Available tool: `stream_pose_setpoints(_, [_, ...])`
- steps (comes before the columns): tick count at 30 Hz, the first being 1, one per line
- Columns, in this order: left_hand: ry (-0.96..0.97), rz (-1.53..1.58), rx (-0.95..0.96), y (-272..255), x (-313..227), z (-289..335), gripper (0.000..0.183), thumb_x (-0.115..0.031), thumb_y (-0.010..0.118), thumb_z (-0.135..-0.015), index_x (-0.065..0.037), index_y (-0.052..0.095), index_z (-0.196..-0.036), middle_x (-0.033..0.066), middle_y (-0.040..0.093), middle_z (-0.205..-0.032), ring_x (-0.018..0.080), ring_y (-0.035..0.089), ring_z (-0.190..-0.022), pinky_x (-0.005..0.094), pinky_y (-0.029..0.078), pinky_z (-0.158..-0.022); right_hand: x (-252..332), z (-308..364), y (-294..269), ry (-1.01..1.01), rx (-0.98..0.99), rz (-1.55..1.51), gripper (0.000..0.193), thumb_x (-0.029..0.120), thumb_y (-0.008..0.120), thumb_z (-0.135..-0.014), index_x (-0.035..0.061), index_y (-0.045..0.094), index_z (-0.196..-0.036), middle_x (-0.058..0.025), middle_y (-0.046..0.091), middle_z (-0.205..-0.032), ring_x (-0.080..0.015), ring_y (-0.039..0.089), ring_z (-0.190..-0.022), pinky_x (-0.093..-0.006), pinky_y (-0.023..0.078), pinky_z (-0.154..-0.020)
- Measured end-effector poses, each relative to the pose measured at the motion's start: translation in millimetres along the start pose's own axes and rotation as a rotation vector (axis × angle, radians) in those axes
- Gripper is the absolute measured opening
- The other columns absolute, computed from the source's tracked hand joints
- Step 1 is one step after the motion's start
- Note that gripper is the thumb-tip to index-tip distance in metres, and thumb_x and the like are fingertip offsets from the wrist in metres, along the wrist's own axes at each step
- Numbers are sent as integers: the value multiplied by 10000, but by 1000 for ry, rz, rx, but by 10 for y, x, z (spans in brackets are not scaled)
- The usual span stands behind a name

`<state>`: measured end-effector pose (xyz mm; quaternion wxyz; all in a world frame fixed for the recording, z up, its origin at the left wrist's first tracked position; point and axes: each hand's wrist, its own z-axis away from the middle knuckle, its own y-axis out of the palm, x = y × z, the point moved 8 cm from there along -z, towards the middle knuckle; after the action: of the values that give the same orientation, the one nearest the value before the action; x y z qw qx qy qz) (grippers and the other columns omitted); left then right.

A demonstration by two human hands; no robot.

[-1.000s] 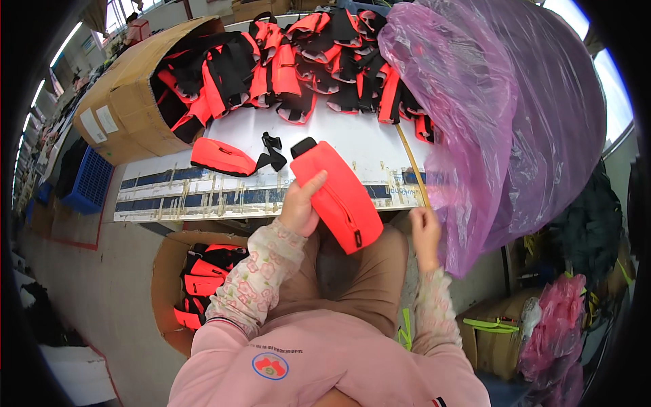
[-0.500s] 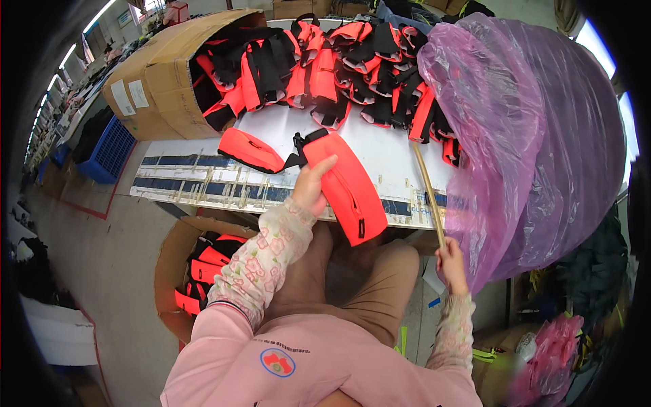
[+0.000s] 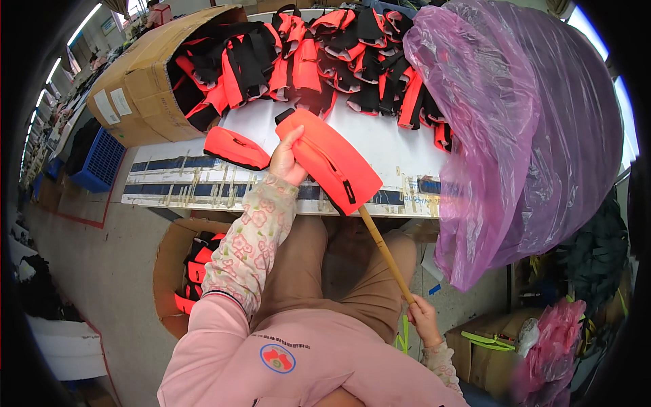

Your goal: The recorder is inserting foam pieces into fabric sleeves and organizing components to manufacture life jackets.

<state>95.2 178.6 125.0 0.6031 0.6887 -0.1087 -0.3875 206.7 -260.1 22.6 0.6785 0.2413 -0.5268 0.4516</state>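
Observation:
My left hand [image 3: 285, 160] grips the left edge of a long orange padded piece [image 3: 329, 161] with a black zip, held tilted over the front edge of the white table [image 3: 380, 146]. My right hand [image 3: 422, 317] is low by my right knee, closed on the lower end of a thin wooden stick [image 3: 384, 252]. The stick's upper end runs up under the lower end of the orange piece. A second, smaller orange piece [image 3: 235, 148] lies on the table just left of my left hand.
A heap of orange and black vest parts [image 3: 325, 54] covers the table's far side. A big cardboard box [image 3: 146, 88] of the same parts lies at the left. A pink plastic bag [image 3: 522, 136] bulges at the right. A floor box [image 3: 180, 271] sits under the table.
My right hand dropped from table height to beside my knee, bringing the stick under the orange piece. The orange piece stayed in my left hand and shifted slightly right.

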Motion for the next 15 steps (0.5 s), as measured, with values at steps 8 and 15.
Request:
stream_pose_setpoints(8, [-77,-77,-21,40,188,146,261,-148,595,-840,-34,536,-1067,95,602,-1054,231,578,-980,387,452,-896,86,-191,-43,-69,153,-80,220,135,461,-909,22,624,-1003,37,450,-571,-41,380,-476,-188,287,-450])
stream_pose_setpoints(15, [-201,-248,-19,277,353,489,241,-112,596,-837,-18,541,-1052,93,619,-990,199,621,-879,356,513,-797,192,-403,238,-98,221,55,167,83,472,-898,24,619,-951,53,447,-602,-30,386,-519,-181,312,-476])
